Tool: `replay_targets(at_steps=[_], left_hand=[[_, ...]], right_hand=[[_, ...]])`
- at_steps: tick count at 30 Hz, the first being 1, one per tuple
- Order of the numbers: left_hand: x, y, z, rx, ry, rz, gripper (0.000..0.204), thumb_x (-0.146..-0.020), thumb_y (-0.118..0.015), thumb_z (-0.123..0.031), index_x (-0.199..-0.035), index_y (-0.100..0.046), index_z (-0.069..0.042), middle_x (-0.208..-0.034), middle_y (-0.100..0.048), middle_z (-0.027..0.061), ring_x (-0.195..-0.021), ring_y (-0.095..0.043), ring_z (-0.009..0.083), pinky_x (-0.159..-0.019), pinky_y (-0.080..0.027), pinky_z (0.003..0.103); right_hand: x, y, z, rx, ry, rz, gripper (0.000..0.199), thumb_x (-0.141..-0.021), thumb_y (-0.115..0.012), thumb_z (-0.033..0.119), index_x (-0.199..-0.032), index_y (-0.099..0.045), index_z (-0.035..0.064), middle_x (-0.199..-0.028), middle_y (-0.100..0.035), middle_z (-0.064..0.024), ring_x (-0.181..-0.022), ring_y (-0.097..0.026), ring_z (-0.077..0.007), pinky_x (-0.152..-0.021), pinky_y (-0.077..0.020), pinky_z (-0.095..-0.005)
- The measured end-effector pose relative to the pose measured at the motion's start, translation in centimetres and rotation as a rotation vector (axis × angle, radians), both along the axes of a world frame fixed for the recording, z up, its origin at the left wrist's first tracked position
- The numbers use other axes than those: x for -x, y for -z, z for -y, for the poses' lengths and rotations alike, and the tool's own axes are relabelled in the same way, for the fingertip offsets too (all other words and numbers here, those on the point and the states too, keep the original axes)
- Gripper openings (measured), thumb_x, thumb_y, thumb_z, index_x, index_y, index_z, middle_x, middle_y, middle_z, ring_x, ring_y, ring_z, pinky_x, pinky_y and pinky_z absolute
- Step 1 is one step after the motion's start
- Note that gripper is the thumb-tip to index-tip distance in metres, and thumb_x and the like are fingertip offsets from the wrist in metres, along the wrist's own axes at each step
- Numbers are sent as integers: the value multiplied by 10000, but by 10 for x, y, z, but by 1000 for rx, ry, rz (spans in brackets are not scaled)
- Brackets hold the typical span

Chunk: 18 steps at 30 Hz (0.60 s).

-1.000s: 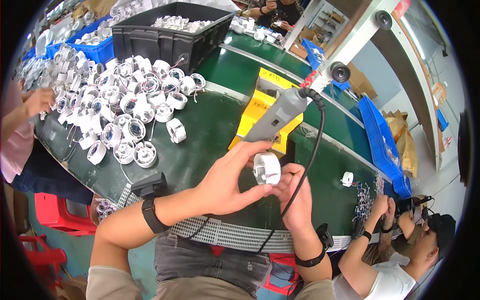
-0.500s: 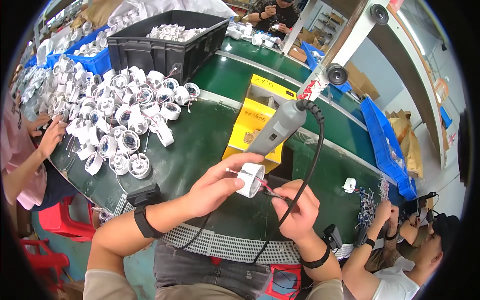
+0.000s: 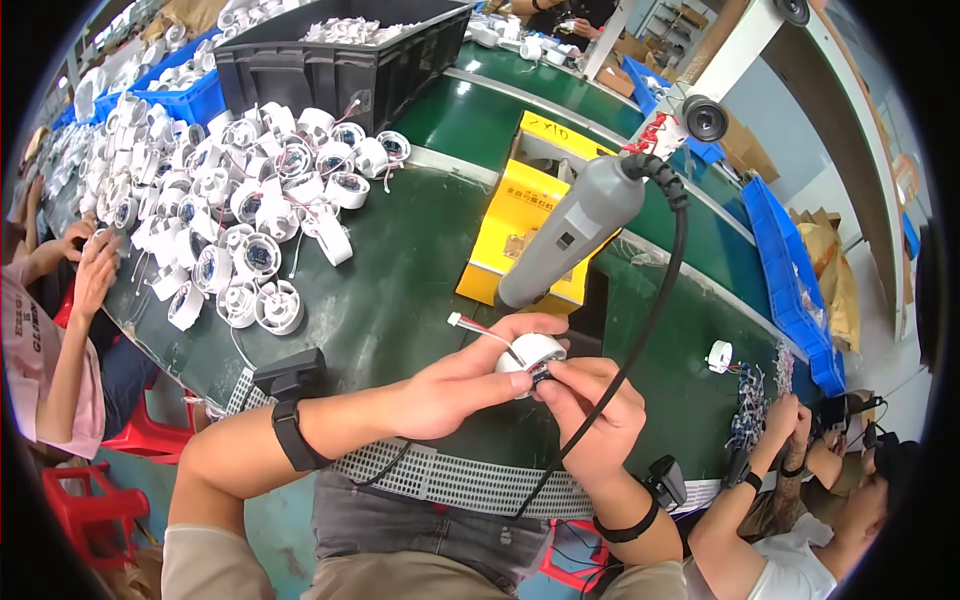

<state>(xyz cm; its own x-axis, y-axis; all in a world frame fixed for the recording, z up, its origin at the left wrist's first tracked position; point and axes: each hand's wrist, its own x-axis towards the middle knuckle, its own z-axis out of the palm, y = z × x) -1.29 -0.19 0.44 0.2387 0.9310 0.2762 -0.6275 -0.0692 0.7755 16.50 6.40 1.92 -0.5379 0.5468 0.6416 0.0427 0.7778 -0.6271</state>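
Observation:
My left hand [image 3: 455, 390] grips a white round plastic housing [image 3: 532, 349] from its left side, thumb near the rim. A thin lead with a white plug [image 3: 456, 319] sticks out of the housing toward the upper left. At the housing's near right side, my right hand [image 3: 606, 412] pinches a small dark circuit board [image 3: 541, 373] against the opening; my fingers partly cover it. Just beyond my hands, a grey corded hand tool [image 3: 575, 230] leans at a yellow box [image 3: 522, 205]. Its black cable [image 3: 650, 340] runs down in front of my right hand.
A heap of white housings [image 3: 240, 220] with wires covers the left of the green table [image 3: 390, 300]. Behind it stands a black bin [image 3: 340, 80] of white parts. Wired boards [image 3: 748, 405] and a blue tray [image 3: 790, 280] lie right. Other people sit on both sides.
My right hand has brought the small board up to the housing. The housing has turned in my left hand and shifted slightly right, its plug now pointing to the upper left.

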Motion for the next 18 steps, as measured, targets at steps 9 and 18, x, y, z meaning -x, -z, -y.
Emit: replay_targets(at_steps=[9, 18], left_hand=[[-4, 4, 3, -119, -109, -94, 660, -983, -455, -125, -1529, -89, -55, -1465, -305, 102, -1361, -302, 189, -1128, -214, 336], [-1, 1, -2, -63, -215, -400, 652, -954, -559, -183, -1489, -221, -23, -1327, -504, 148, -1242, -495, 201, -1017, -398, 333]], right_hand=[[6, 7, 7, 4, 57, -45, 267, -773, -726, -49, -1029, -664, -4, -1002, -611, -105, -920, -597, -167, -754, -489, -272], [14, 8, -8, 542, -90, -126, 313, -840, -673, -44, -1139, -579, -53, -1106, -609, -109, -894, -632, -179, -816, -525, -298]])
